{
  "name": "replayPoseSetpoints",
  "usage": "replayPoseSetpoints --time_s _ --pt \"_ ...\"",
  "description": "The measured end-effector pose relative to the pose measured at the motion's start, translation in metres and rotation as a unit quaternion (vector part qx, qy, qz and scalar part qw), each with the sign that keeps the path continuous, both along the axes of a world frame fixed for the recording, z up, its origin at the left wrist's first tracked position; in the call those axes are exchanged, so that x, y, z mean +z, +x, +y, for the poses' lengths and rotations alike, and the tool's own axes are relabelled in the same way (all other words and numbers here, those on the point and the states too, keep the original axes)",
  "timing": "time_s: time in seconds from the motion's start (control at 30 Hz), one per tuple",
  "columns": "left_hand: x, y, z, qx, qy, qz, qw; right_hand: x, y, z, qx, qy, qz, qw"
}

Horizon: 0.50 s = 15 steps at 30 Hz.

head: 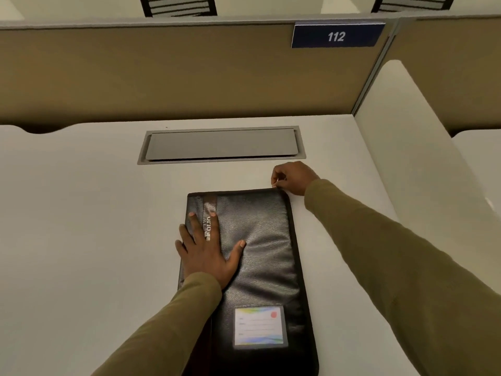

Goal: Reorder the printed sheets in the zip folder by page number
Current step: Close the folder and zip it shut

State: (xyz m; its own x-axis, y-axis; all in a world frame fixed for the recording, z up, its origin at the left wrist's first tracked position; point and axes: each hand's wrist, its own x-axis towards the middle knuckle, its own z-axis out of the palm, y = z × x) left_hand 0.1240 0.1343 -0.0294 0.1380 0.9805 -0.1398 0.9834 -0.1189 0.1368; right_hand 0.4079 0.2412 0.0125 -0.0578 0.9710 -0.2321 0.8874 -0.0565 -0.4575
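The zip folder (260, 240) lies closed, so whatever is inside can't be seen, and its near end runs off the bottom edge. The right hand (294, 177) bunches its fingertips at the far right corner, covering whatever they pinch there. The left hand (208, 251) lies flat over the strap lettering (207, 226), hiding part of the word. The lines on the label card (260, 325) are too small and blurred to read

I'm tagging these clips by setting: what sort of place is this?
Probably a study carrel or an office cubicle: a white desk walled by tan partitions, a sign reading 112 on the partition, and a cable hatch set into the desktop.
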Motion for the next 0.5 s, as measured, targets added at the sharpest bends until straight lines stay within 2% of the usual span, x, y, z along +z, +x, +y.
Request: replayPoseSetpoints --time_s 0.27,0.5 --pt "-0.005 0.0 0.003 0.002 -0.001 -0.017 1.0 0.008 -0.051 0.051 0.148 0.022 -0.055 0.987" --pt "-0.009 -0.002 0.004 0.006 0.006 -0.04 0.999 -0.001 -0.114 0.072 0.177 0.044 -0.025 0.983"
